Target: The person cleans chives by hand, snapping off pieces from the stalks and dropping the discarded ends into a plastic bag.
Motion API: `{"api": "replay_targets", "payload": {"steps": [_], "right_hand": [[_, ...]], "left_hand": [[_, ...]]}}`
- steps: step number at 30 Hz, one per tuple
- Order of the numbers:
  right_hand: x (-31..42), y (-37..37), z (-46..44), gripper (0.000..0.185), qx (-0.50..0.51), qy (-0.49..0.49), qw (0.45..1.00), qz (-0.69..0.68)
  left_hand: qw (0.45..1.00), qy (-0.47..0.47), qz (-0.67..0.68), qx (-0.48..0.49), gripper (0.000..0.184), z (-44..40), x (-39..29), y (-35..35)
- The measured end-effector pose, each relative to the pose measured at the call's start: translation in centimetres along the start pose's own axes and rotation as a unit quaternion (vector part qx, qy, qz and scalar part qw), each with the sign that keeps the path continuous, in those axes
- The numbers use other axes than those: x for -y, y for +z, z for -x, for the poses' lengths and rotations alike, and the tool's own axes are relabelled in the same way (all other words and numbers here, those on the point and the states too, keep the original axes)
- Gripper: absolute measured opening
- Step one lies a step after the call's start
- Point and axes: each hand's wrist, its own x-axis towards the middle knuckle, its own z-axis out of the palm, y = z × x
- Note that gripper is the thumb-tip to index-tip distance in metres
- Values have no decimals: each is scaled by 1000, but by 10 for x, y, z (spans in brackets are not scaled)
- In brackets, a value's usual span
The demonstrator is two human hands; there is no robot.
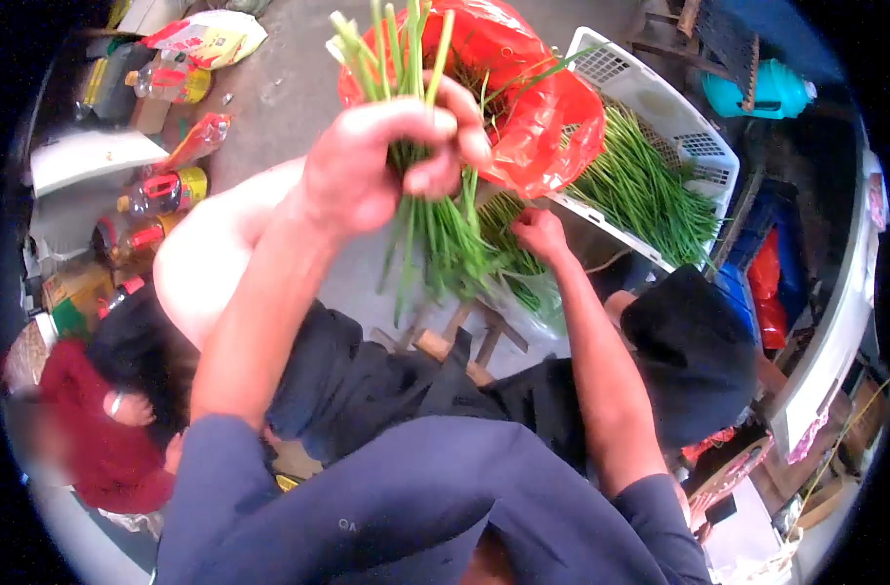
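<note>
My left hand [391, 151] is wrapped around a bunch of long green stalks [450, 234], raised in front of me. Their pale, thicker ends stick up above my fist, and the thin green parts hang below it. My right hand [540, 236] is lower and to the right, its fingers curled in at more green stalks [503, 219] by the crate's near edge. What those fingers hold is hidden. Behind both hands stands an open red plastic bag [552, 146] with some dark green stems inside. A white slatted crate [723, 161] beside it holds many long green stems [650, 190].
A person in a dark red top [108, 429] sits at the left. Several drink bottles [162, 192] line the left side. Wooden pieces [454, 341] show between my legs. A turquoise container [762, 90] stands at the far right, near a white panel edge [835, 331].
</note>
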Motion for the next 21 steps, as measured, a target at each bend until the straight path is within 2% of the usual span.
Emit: {"api": "replay_targets", "payload": {"steps": [1,2,3,4,5,6,8,10,12,14,15,18,19,20,21], "right_hand": [[3,3,-2,29,-31,30,999,-21],[4,3,0,28,-54,-20,998,-12],[16,1,4,28,-60,-1,994,-87],[25,1,4,30,-63,18,985,-160],[14,10,-9,33,-20,55,984,-170],[-5,27,-21,31,-36,49,978,-200],[-17,36,-29,28,-59,25,974,-217],[-26,41,-32,26,-68,12,987,-144],[-52,59,-43,25,-83,-29,978,-190],[-40,50,-35,24,-51,34,985,-161],[-15,35,-21,9,-52,6,979,-199],[-29,52,-26,12,-72,14,975,-207],[-27,54,-26,14,-92,-13,979,-181],[-30,48,-26,23,-13,62,991,-115],[-28,50,-23,24,-32,65,991,-112]], "left_hand": [[996,12,10,84,20,4,-1,6],[986,29,24,163,21,7,-1,14],[973,121,-3,197,25,7,5,25],[970,73,16,233,19,22,-21,41],[916,179,11,359,17,7,-16,47],[893,182,29,411,17,4,-19,54],[888,154,39,431,16,-9,-27,54],[894,138,42,425,16,-30,-35,37],[889,141,41,433,16,-37,-43,27],[883,149,33,444,15,-20,-48,32],[881,150,38,448,15,-8,-48,34],[867,153,44,472,15,21,-50,47],[865,159,39,474,15,27,-47,48],[862,159,41,479,14,29,-45,47],[859,156,43,485,14,29,-46,47]]}}
